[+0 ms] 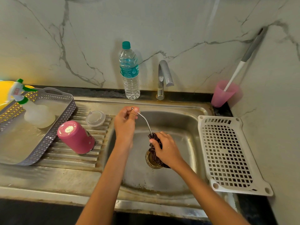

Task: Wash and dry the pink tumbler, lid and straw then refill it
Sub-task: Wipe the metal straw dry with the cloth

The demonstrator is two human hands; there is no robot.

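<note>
Over the steel sink (pixel 175 181), my left hand (pixel 125 122) pinches the top end of the bent metal straw (pixel 146 121). My right hand (pixel 167 150) grips a dark patterned cloth (pixel 154 154) wrapped round the straw's lower end, above the drain. The pink tumbler (pixel 76 137) stands upside down on the ribbed drainboard, left of the basin. The clear lid (pixel 95 118) lies on the drainboard just behind the tumbler.
A water bottle (pixel 129 70) with a teal cap stands behind the sink, beside the tap (pixel 164 78). A grey basket (pixel 48 124) with a spray bottle (pixel 32 109) sits at left. A white perforated tray (pixel 227 153) lies right of the basin; a pink cup (pixel 224 93) holds a brush.
</note>
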